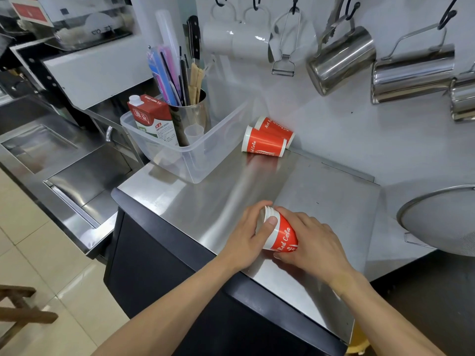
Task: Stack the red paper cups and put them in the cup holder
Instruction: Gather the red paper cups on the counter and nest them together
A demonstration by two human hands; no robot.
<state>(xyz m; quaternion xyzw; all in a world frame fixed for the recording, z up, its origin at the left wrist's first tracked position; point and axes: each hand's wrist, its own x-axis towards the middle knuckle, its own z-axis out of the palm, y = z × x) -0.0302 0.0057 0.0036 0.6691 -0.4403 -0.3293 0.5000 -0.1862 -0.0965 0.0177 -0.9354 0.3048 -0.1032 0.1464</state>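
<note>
A nested stack of red paper cups (284, 236) lies on its side near the front of the steel counter, white rims pointing left. My left hand (253, 233) grips its rim end, thumb over the rims. My right hand (312, 242) wraps the base end from the right. Two more red cups lie on their sides at the back by the wall: a nearer one (264, 145) and one behind it (276, 129). I cannot tell which object is the cup holder.
A clear plastic bin (190, 160) at the back left holds a milk carton (151, 118) and a steel canister of straws (189, 116). Steel pitchers (341, 60) and mugs hang on the wall. A mesh strainer (442, 217) sits at the right. Sinks lie left.
</note>
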